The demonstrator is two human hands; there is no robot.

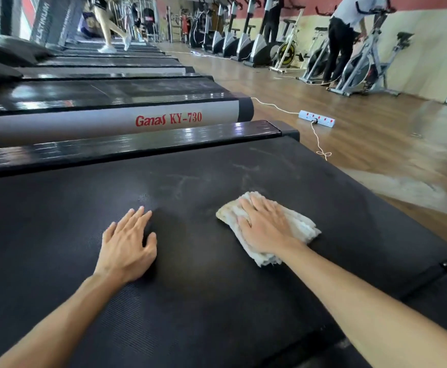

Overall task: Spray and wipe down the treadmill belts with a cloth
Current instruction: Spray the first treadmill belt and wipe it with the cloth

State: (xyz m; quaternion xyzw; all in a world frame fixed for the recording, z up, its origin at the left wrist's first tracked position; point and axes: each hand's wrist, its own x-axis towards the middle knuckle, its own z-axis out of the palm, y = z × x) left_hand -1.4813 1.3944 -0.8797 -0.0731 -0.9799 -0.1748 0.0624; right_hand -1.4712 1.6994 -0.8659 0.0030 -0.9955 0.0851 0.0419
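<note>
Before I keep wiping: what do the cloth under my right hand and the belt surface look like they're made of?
The cloth looks like cotton terry towelling: off-white, soft, with a fluffy looped nap and frayed edges. The right hand presses flat on it. The belt looks like black rubber or PVC, matte, with a fine woven-like texture; pale dusty smears show on it.

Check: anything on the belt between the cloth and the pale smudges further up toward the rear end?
Nothing visible. The right hand presses flat on the cloth, and the belt between it and the smudges is bare. The left hand rests on the belt off to the side, out of that path.
</note>
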